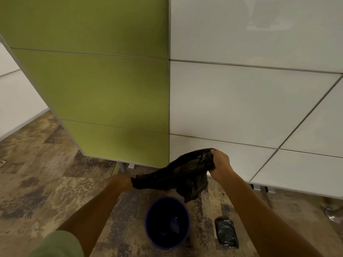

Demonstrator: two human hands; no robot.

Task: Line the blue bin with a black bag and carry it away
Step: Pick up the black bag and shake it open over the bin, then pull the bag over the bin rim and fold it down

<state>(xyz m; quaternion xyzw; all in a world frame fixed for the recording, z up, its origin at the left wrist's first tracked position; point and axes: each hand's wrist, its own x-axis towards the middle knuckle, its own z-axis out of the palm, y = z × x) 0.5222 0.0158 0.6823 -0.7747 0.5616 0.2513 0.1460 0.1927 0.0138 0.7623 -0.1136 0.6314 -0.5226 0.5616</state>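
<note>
- A green sleeve (57, 244) is showing at the bottom left, covering the upper part of the person's left arm, and both bare forearms are reaching forward from the lower edge.
- The blue bin (167, 222) is standing upright on the patterned carpet floor (37, 182), between the two forearms, with its round mouth open and its dark inside showing no liner.
- A flat black packet (226, 233) is lying on the floor just to the right of the bin, apart from it.
- The left hand (121, 181) is closing around one bunched end of the black bag (178, 175); the hand is blurred, so its fingers are not showing clearly.
- The bag is hanging in the air above and slightly behind the bin, stretching up to the right between the two hands, with a loose crumpled flap drooping towards the bin's far rim without touching it.
- The right hand (220, 164) is gripping the bag's other end, higher than the left hand, with the fingers curling over the gathered plastic.
- Behind the hands, a green partition panel (104, 89) is standing on the left and a white partition panel (241, 101) on the right, the two meeting at a vertical seam, and short metal feet are showing beneath their lower edges.
</note>
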